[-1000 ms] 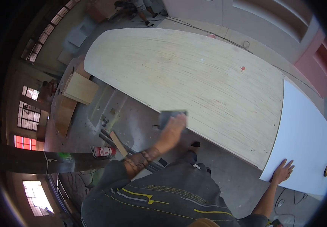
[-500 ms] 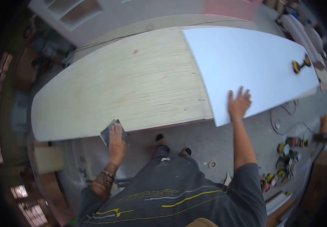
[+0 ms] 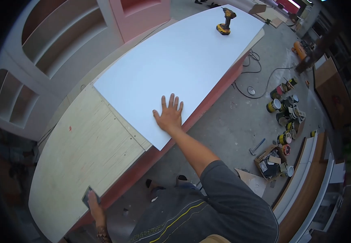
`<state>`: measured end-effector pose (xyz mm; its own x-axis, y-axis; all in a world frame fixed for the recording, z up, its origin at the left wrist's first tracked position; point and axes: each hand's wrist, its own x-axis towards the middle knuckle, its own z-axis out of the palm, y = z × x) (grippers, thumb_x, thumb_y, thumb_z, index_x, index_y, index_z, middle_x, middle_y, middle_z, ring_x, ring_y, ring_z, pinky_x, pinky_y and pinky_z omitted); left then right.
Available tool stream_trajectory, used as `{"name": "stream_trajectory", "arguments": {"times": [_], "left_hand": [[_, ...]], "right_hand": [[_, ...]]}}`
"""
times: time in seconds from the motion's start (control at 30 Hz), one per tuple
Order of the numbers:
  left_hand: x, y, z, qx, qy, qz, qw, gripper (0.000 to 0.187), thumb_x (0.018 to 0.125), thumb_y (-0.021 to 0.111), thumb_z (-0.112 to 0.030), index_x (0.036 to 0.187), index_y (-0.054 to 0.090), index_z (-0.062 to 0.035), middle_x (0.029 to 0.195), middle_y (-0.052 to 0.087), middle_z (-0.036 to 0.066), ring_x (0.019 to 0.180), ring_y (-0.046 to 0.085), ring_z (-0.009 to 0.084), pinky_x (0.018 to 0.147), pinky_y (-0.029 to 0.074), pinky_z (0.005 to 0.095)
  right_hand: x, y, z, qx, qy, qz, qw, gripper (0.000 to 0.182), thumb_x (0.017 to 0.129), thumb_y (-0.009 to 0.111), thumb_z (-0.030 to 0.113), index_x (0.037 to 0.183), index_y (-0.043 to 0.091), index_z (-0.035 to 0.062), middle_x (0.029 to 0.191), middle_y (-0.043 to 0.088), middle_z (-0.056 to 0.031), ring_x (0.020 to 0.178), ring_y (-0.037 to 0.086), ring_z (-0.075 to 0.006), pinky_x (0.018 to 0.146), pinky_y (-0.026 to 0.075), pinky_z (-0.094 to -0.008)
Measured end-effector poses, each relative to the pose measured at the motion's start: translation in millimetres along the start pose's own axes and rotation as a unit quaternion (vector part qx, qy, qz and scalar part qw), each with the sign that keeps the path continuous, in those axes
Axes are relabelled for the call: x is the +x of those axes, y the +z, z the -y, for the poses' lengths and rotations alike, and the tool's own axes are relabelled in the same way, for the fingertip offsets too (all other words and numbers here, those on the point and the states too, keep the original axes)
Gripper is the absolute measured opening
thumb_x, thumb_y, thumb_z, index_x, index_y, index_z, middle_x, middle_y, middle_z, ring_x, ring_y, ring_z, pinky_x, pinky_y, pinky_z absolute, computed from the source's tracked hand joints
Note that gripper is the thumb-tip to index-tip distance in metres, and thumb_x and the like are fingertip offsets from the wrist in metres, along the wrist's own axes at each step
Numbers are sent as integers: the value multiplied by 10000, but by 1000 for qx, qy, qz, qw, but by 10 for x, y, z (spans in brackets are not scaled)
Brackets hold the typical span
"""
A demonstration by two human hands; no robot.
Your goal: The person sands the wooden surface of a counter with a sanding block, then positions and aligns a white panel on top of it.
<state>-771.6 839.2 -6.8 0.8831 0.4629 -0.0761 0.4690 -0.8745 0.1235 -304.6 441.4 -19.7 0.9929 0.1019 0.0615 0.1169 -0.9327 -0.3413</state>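
Note:
My left hand (image 3: 96, 208) is closed on a dark, folded piece of sandpaper (image 3: 86, 196), at the near edge of a pale plywood top (image 3: 78, 150). The top has a rounded end and a few reddish marks. A smooth white sheet (image 3: 155, 73) covers its far part. My right hand (image 3: 170, 116) lies flat on this sheet near its close corner, fingers spread and holding nothing. Toward the sheet's far end stands a yellow and black cordless drill (image 3: 225, 22), out of reach of both hands.
Paint cans (image 3: 284, 117) crowd the floor at the right, beside a cardboard box (image 3: 270, 162) of odds and ends and a hammer (image 3: 258, 146). A cable (image 3: 260, 97) loops along the floor. Arched shelves (image 3: 66, 36) stand behind the table at the left.
My view has turned right toward the white sheet and drill. My left hand still holds the sandpaper near the plywood edge; my right hand stays spread on the sheet.

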Motion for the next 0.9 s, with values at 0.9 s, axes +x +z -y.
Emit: {"name": "stream_trajectory", "arguments": {"times": [0.9], "left_hand": [[156,-670,520,-280,-130,-58,949,691,1025,436,-10,1702,299,10,1677,435,289,1531,461,383,1288,322,459]], "right_hand": [[25,-92,-63,46,-7,30,998,850,1057,519,584,1717,302,94,1785,132,-304,1662,101,-470,1325,13,-649]]}}
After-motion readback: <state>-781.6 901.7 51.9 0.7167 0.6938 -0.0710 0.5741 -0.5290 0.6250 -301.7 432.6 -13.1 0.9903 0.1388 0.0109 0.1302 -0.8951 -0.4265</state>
